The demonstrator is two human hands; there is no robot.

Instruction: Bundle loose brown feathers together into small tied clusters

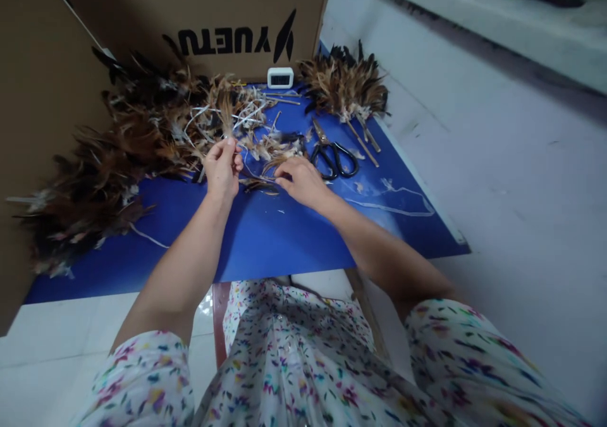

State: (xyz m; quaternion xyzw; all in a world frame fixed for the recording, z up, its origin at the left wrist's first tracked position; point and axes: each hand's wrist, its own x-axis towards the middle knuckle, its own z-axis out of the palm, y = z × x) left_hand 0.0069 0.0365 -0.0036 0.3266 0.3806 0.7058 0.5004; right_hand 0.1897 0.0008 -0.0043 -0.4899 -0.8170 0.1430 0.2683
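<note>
My left hand is closed in a pinch around the base of a small bunch of brown feathers, which points upward. Thin white string hangs beside those fingers. Low over the blue table, my right hand has its fingers curled together at some loose tan feathers; it seems to pinch one, though the fingertips are partly hidden. A few dark feathers lie between the two hands. Black-handled scissors rest just beyond my right hand, blades pointing away.
Brown and black feather bundles cover the table's left side. Another feather bundle with sticks lies at the back right. A white digital clock stands before a cardboard box. Looped string lies right on the blue table.
</note>
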